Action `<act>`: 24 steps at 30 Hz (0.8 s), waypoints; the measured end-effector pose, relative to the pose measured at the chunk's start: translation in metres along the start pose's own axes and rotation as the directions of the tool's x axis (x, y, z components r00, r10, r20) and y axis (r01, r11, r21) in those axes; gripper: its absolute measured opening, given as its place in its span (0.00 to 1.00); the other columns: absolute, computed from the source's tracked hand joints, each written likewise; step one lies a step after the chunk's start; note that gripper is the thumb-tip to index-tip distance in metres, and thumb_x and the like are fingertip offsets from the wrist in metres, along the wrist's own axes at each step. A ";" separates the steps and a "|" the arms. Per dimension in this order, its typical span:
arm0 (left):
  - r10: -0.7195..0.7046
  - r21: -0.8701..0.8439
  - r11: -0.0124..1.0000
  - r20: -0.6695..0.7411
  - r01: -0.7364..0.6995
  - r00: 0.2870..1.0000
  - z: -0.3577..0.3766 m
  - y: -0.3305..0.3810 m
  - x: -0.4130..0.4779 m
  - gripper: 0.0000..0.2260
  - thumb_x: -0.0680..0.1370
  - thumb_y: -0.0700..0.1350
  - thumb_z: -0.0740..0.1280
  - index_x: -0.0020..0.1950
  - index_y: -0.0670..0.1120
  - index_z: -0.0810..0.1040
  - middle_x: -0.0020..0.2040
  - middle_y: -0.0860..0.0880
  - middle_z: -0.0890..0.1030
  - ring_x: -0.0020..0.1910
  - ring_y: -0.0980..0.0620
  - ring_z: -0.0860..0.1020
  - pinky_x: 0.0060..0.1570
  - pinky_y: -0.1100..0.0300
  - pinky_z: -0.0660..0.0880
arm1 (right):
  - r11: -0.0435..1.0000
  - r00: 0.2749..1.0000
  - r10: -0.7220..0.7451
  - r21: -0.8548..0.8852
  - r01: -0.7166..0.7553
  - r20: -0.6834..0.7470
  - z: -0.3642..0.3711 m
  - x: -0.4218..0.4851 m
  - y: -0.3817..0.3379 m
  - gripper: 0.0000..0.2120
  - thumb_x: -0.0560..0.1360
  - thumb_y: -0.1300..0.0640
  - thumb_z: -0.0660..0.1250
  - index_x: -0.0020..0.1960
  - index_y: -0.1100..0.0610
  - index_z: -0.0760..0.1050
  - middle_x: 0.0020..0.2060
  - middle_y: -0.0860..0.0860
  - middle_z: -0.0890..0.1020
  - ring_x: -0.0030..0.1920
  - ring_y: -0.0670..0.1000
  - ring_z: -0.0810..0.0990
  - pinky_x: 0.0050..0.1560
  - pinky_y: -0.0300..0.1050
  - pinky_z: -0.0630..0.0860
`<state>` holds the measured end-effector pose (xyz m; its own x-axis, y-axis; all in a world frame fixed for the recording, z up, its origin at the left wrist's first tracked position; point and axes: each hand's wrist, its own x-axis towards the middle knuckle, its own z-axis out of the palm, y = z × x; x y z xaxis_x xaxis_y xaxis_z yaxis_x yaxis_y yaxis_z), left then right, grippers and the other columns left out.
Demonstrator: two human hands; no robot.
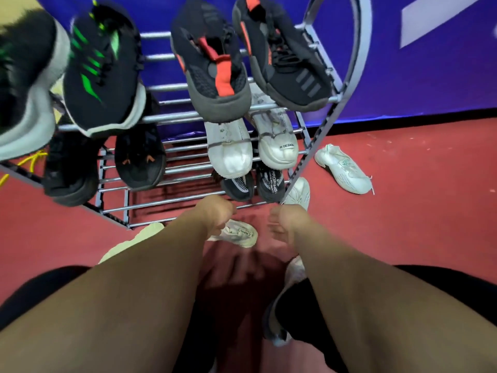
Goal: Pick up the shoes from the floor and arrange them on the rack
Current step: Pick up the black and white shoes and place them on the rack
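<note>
At six o'clock from the shoe rack (172,118), on the red floor (403,238), the left hand (215,212) gripped the collar of the white CAPRO sneaker (239,234). The right hand (283,222), at its three o'clock, was loosely curled; its hold could not be told. The sneaker was judged light and soft-uppered, and the collar offered the firmest hold.

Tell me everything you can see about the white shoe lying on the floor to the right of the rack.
The white shoe is a low trainer with a pale, knit-looking upper, a mint-green mark on its side and a dark patch along the sole at the end nearer the rack. It lies on the red floor, set diagonally and seemingly tipped toward one side, with white laces trailing loose at its far end. It sits apart from the rack's side frame, and no hand touches it.
</note>
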<state>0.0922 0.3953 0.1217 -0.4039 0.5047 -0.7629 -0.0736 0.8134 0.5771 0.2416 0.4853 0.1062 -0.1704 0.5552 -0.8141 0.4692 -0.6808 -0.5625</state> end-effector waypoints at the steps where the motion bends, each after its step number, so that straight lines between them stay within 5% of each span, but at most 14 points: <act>1: 0.053 0.085 0.995 0.041 -0.056 0.998 0.003 0.007 -0.011 0.10 0.80 0.39 0.64 0.60 0.43 0.79 0.50 0.45 0.78 0.37 0.52 0.76 0.38 0.59 0.77 | 1.000 1.000 -0.024 -0.009 0.024 -0.004 -0.012 -0.010 -0.005 0.05 0.80 0.64 0.61 0.50 0.59 0.75 0.45 0.58 0.81 0.44 0.56 0.77 0.44 0.50 0.81; 3: 0.123 0.218 0.965 0.124 -0.148 0.985 0.011 0.023 -0.036 0.06 0.80 0.40 0.65 0.56 0.47 0.77 0.46 0.47 0.78 0.38 0.51 0.76 0.38 0.59 0.76 | 0.997 0.997 -0.075 -0.031 0.075 -0.015 -0.045 -0.034 -0.016 0.04 0.81 0.62 0.62 0.50 0.59 0.76 0.43 0.55 0.81 0.45 0.56 0.80 0.43 0.49 0.80; 6: 0.192 0.224 0.948 0.167 -0.227 0.967 0.016 0.036 -0.074 0.03 0.79 0.41 0.67 0.53 0.46 0.77 0.45 0.45 0.75 0.42 0.46 0.75 0.40 0.54 0.75 | 0.991 0.988 -0.134 -0.015 0.133 -0.073 -0.105 -0.074 -0.027 0.04 0.82 0.59 0.64 0.53 0.58 0.76 0.46 0.53 0.81 0.48 0.57 0.83 0.55 0.53 0.82; 11: 0.217 0.262 0.934 0.124 -0.243 0.968 0.021 0.050 -0.134 0.07 0.78 0.41 0.68 0.40 0.44 0.75 0.33 0.45 0.74 0.28 0.48 0.73 0.31 0.58 0.71 | 0.978 0.948 -0.186 0.043 0.203 -0.257 -0.196 -0.138 -0.024 0.11 0.80 0.59 0.66 0.61 0.61 0.76 0.48 0.57 0.82 0.40 0.58 0.83 0.35 0.45 0.79; 18: 0.304 0.232 0.915 0.143 -0.331 0.942 0.070 0.117 -0.198 0.02 0.79 0.41 0.67 0.48 0.42 0.78 0.37 0.45 0.76 0.26 0.50 0.72 0.26 0.62 0.72 | 0.944 0.917 -0.268 0.110 0.311 -0.294 -0.272 -0.192 -0.020 0.10 0.80 0.59 0.64 0.59 0.61 0.77 0.48 0.56 0.83 0.37 0.55 0.84 0.44 0.50 0.81; 24: 0.342 0.222 0.901 0.169 -0.373 0.925 0.128 0.156 -0.215 0.08 0.79 0.43 0.67 0.55 0.41 0.78 0.43 0.46 0.80 0.31 0.49 0.76 0.33 0.60 0.73 | 0.926 0.917 -0.241 0.208 0.315 -0.317 -0.328 -0.203 0.001 0.12 0.79 0.58 0.64 0.61 0.60 0.78 0.45 0.55 0.83 0.40 0.56 0.84 0.48 0.52 0.81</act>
<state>0.2840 0.4502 0.3383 -0.2449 0.7933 -0.5573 0.2867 0.6084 0.7401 0.5607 0.5281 0.3181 0.0052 0.8245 -0.5658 0.2004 -0.5552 -0.8072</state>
